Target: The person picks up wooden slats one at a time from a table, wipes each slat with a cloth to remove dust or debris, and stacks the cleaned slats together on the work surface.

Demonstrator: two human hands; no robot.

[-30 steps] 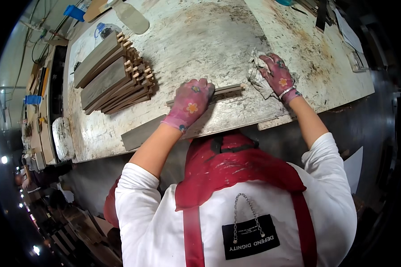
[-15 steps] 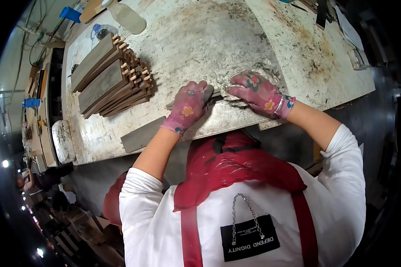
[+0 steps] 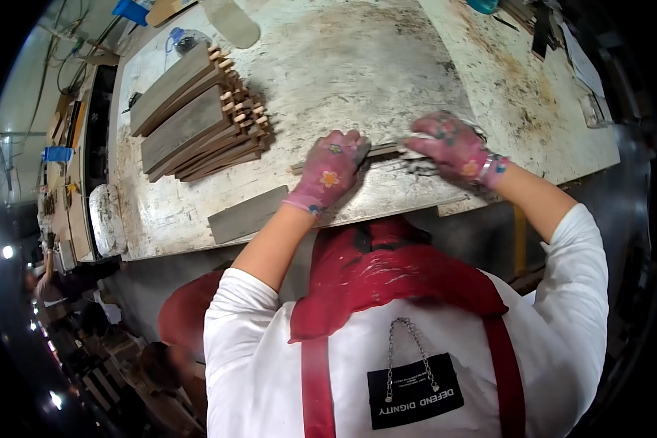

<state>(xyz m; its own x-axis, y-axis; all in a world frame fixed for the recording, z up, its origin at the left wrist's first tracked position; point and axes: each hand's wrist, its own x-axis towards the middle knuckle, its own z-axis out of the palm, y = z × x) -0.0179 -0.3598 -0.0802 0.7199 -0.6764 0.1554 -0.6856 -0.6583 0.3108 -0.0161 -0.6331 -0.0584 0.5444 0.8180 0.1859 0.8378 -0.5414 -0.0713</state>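
One blue container [image 3: 57, 154] sits on a side bench at the far left, with a white wrapped bundle [image 3: 106, 220] to its right, beside the left edge of the worktable [image 3: 306, 80]. A blue cup [image 3: 131, 11] shows at the upper left of the table. Next comes a stack of flat brown boards [image 3: 186, 130], laid aslant in two groups, with pale pegs [image 3: 239, 108] projecting from their right ends. Behind the stack are a clear bottle with a blue top [image 3: 187, 38] and, farther right, a cloudy bottle [image 3: 231, 23]. A loose board [image 3: 248, 214] lies flat near the front edge. To its right, the left hand [image 3: 331, 174], in a flowered pink glove, bends its fingers closely over a narrow wood strip [image 3: 382, 150]; its thumb cannot be made out. The strip lies on the table between the stack and the right hand, projecting on both sides of the left hand. The right hand [image 3: 452, 150], similarly gloved, curls its fingers over a stained rag [image 3: 420, 168] near the strip's right end; the rag is partly hidden and blurred. A dark flat piece [image 3: 540, 33] lies at the upper right.
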